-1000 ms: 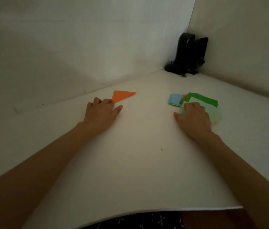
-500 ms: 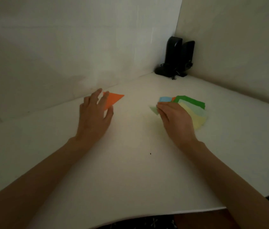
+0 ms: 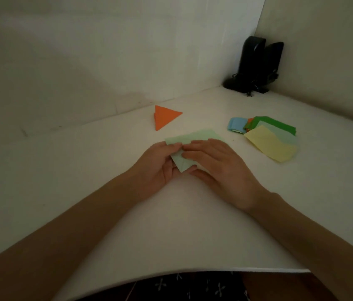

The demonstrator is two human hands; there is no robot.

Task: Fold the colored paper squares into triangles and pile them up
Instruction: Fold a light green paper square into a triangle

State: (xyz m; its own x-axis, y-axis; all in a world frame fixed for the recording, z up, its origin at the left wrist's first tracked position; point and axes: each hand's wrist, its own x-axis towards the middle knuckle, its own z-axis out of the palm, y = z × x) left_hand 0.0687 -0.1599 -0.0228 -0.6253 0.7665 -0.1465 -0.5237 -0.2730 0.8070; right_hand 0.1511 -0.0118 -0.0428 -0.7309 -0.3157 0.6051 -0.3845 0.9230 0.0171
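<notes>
The white worktop [image 3: 80, 183] fills most of the view, with pale walls [image 3: 106, 51] meeting in a corner at its far right. Two bare forearms reach in from the near edge toward the middle. A black device [image 3: 256, 64] with a cable stands in the far corner.

Right of centre lies a loose stack [image 3: 264, 131] of paper squares. A yellow square [image 3: 271, 144] is on top and nearest, with a very pale one just behind it. A dark green square [image 3: 279, 124] is farther back, a blue one [image 3: 236, 124] sticks out on the left, and a sliver of orange shows between those two.

The pale green sheet [image 3: 195, 135] sits at the centre of the worktop, well apart from the stack, its far part flat and its near corner folded over. The left hand [image 3: 158, 166] has curled fingers, and its thumb and fingertips pinch that folded near corner. The right hand [image 3: 216, 161] lies over the sheet's right part, fingers gently bent across the top and thumb [image 3: 195, 173] against the near edge, so it holds the sheet there. The fingertips of both hands meet above the fold.

An orange triangle [image 3: 164, 119], already folded, lies alone beyond the left hand, near the back wall.
</notes>
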